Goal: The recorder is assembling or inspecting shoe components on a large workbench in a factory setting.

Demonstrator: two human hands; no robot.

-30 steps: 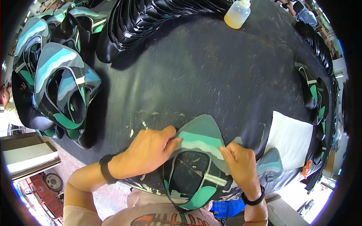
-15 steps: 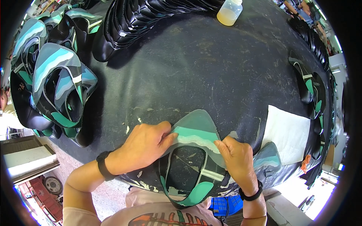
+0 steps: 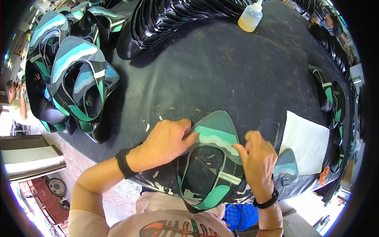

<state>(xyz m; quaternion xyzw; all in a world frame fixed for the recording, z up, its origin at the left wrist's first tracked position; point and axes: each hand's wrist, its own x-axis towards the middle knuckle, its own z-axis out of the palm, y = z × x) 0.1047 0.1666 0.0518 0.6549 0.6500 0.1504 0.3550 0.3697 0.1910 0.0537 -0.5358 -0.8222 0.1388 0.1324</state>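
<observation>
Far left, we note a pile (image 3: pixel 79 58) of teal-and-black uppers on the bench (image 3: pixel 197 83). The left grip (image 3: pixel 166 142) pinches the left edge of one upper (image 3: pixel 216 132), which lies at the bench's near edge. Right grip (image 3: pixel 259 160): thumb on the upper's right edge, fingers blurred; we cannot tell whether it is closed. Farther right, a white sheet (image 3: pixel 306 144).

Scuffed blk surface (image 3: pixel 205 75) carries a row of blk shoe pcs (image 3: pixel 169 23) far side, part-full squeeze btl (image 3: pixel 250 19) adj., shoe-upper pile (image 3: pixel 79 55) L, white sheet (image 3: pixel 306 142) R, teal/grey upper (image 3: pixel 215 133) at near edge.
</observation>
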